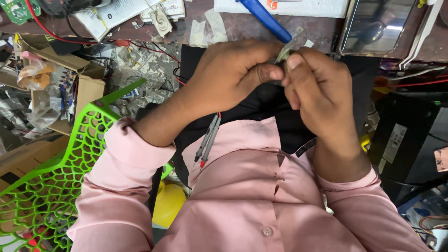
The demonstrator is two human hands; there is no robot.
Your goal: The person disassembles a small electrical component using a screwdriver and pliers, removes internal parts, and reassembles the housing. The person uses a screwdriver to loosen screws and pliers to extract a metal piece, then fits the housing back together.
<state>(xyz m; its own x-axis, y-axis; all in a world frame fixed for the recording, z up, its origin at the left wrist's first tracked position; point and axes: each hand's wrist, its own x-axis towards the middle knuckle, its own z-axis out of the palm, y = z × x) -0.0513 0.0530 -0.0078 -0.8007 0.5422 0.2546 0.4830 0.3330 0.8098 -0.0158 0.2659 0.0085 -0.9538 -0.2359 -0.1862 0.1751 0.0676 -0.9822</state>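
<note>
Head view, looking straight down at a seated person in a pink shirt [242,186] and dark trousers [275,107]; both bare hands meet just above the lap, near the edge of a cluttered brown surface [242,25]. The left hand [228,77] comes in from the left, its fingers [266,72] curled in and pinched shut on a small flat greyish piece [284,52]; the right hand [317,88] faces it, its fingers [295,60] also closed on the same piece, so the two thumbs nearly touch. The small flat greyish piece pokes up between the fingertips, mostly hidden; what it is cannot be told.

Two meter probes [207,140], grey with one red tip, lie on the lap just below the left wrist; a red wire [149,49] runs from them up toward the surface.

On the surface, a blue-handled tool [263,18] lies slanted just above the hands; to its right sits a dark tablet-like screen [375,23]; to the left lie papers [116,11] and bits of tape.

At the left stands a bright green lattice chair [46,177], with open cardboard boxes [79,79] of odds and ends beyond it; a yellow object [169,203] shows under the left elbow; a black box [410,140] sits at the right.
</note>
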